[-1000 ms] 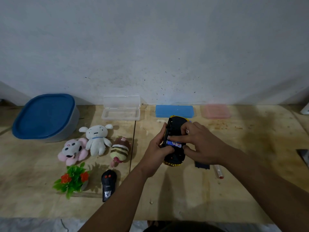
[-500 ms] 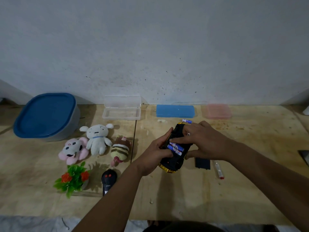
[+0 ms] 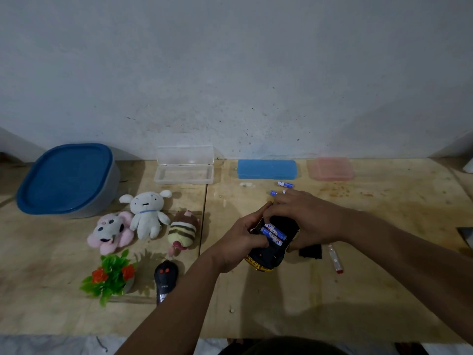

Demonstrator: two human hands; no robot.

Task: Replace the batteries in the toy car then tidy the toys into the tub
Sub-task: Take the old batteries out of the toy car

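A black and yellow toy car (image 3: 268,254) is held upside down above the table, its battery bay uncovered with blue batteries (image 3: 273,233) lying in it. My left hand (image 3: 240,239) grips the car's left side. My right hand (image 3: 304,216) wraps over its far end and right side. Two loose blue batteries (image 3: 284,185) lie on the table beyond my hands. The black battery cover (image 3: 311,251) rests just right of the car. The tub (image 3: 69,180), grey with a blue lid on, stands at the far left.
Three plush toys (image 3: 147,217), a plastic plant (image 3: 110,276) and a black remote (image 3: 165,279) lie left of the car. A clear open case (image 3: 184,166), a blue case (image 3: 266,169) and a pink box (image 3: 331,168) line the wall. A small screwdriver (image 3: 335,258) lies right of the cover.
The car has tilted and dropped nearer to me, showing more of the batteries in its bay. My right hand slid toward the car's far end, uncovering loose batteries on the table behind.
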